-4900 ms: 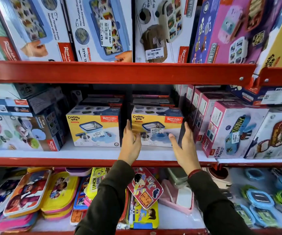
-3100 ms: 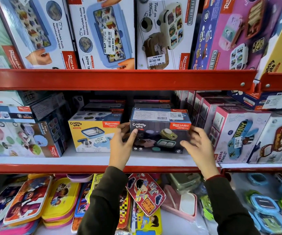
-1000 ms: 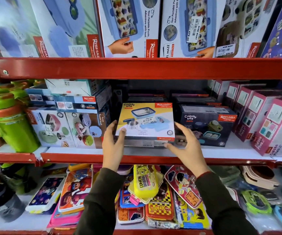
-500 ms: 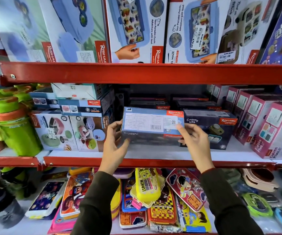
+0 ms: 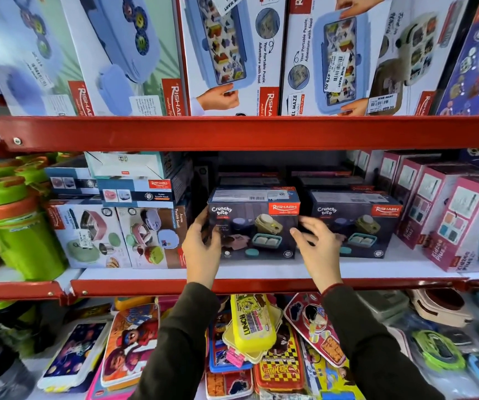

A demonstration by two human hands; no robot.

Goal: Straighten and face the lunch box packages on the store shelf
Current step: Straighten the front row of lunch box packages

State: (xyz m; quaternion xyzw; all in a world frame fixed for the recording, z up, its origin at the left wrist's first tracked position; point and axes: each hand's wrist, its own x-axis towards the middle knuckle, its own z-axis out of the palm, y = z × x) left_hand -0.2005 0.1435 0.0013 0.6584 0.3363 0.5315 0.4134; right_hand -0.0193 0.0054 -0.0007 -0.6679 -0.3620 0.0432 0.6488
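Observation:
A dark Crunchy bite lunch box package [image 5: 254, 226] stands on the middle shelf [image 5: 261, 271] with its dark front facing me. A second, matching dark package [image 5: 356, 226] stands just right of it, front also outward. My left hand [image 5: 202, 249] grips the first package's left edge, fingers wrapped round its side. By the same package's lower right corner is my right hand [image 5: 316, 246], fingers spread, thumb near the box front. More dark boxes sit behind the two, mostly hidden.
White lunch box packages [image 5: 117, 235] are stacked to the left, beside green bottles [image 5: 16, 226]. Pink boxes [image 5: 448, 217] stand in a row to the right. The red upper shelf rail [image 5: 247, 132] hangs overhead. Flat cartoon lunch boxes [image 5: 249, 321] lie below.
The package I held tilted with its barcode side toward me now stands on the shelf with its dark front out. My right hand has loosened and spread its fingers.

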